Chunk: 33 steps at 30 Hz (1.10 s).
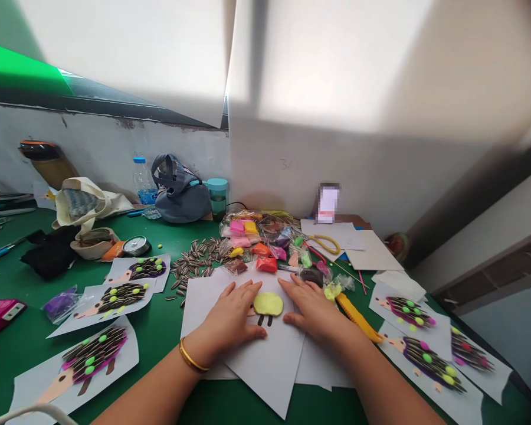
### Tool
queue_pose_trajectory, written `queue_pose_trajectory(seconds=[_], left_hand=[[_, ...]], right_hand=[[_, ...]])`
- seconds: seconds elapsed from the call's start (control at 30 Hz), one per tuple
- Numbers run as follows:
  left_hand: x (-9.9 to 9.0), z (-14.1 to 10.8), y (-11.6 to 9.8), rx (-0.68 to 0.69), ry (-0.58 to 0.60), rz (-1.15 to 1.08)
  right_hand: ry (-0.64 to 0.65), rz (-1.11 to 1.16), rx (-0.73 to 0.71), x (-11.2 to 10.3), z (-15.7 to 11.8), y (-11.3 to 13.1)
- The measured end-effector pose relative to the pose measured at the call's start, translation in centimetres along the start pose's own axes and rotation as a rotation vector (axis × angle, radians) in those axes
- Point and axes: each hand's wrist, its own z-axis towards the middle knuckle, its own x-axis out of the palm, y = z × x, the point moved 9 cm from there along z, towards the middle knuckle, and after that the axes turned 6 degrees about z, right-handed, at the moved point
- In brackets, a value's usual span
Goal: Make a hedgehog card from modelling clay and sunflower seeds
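A flat yellow-green oval of modelling clay point(268, 303) lies on a white sheet of paper point(269, 366) in front of me. Two short dark clay strips point(265, 320) sit below it, and a bit of pinkish clay shows at its left side, partly covered by fingers. My left hand point(234, 313) rests flat on the paper to the left of the oval, fingers extended and a gold bangle at the wrist. On the other side my right hand point(307, 307) lies on the paper with its fingers spread. Neither hand holds anything.
Behind the paper are a heap of sunflower seeds point(199, 258) and packets of coloured clay point(265, 251). Hedgehog pictures made with seeds point(95, 360) lie at left, more hedgehog pictures point(429, 354) at right. A yellow cutter point(358, 319) is beside my right forearm; scissors point(325, 243) lie farther back.
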Motion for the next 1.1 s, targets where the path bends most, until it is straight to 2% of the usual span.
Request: queue_pose_trajectory(seconds=[0.23, 0.4, 0.93, 1.1], left_hand=[[0.1, 0.0, -0.1, -0.014, -0.054, 0.027], [0.3, 0.1, 0.1, -0.009, -0.057, 0.022], [0.1, 0.1, -0.2, -0.015, -0.025, 0.032], [0.0, 0.1, -0.3, 0.003, -0.017, 0.037]], right_hand=[[-0.173, -0.020, -0.018, -1.0, 0.6, 1.6], [-0.153, 0.010, -0.029, -0.1, 1.2, 2.2], [-0.101, 0.010, -0.029, 0.6, 1.4, 2.8], [-0.107, 0.030, 0.012, 0.6, 1.4, 2.1]])
